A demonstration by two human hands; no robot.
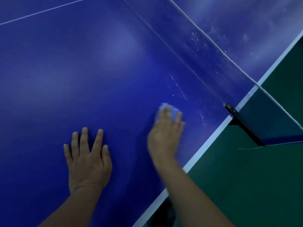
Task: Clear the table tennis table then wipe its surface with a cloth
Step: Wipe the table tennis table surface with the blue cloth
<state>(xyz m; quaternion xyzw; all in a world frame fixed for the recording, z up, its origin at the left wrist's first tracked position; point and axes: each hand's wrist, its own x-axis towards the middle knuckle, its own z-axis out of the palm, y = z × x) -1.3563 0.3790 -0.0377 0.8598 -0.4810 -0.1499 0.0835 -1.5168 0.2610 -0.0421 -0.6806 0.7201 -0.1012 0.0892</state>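
We are in the wiping stage: no loose item shows on the visible part of the table [82,63].

Right hand [165,133]: pressed on a pale blue cloth [168,110], fingers [177,117] extended over it and slightly bent. The cloth lies bunched under the fingertips, on the blue surface near the side edge and just short of the net post [241,122]. The hand is blurred, so we cannot tell whether the thumb pinches the cloth.

Left hand [88,159]: flat on the table, fingers spread wide, holding nothing. We judge that it bears our weight.

Remaining work: white specks [178,87] lie between the cloth and the net [221,63]. More residue shows on the far half, beyond the net.

Hazards from this position:

1. Snagging. A stroke carried too far toward the net could catch the cloth on the mesh or knock the post. Cause: the specks sit close to the net line.
2. Scatter. A fast stroke may push the specks under the net or off the edge to the green floor [246,185] instead of lifting them. Cause: the cloth is bunched, so little of it touches the surface.
3. Lost cloth. If only flat fingers hold it, the cloth may slip out on a return stroke.
4. Smears. The left palm may leave marks on surface already wiped.
5. Missed area. The far half needs a separate pass.
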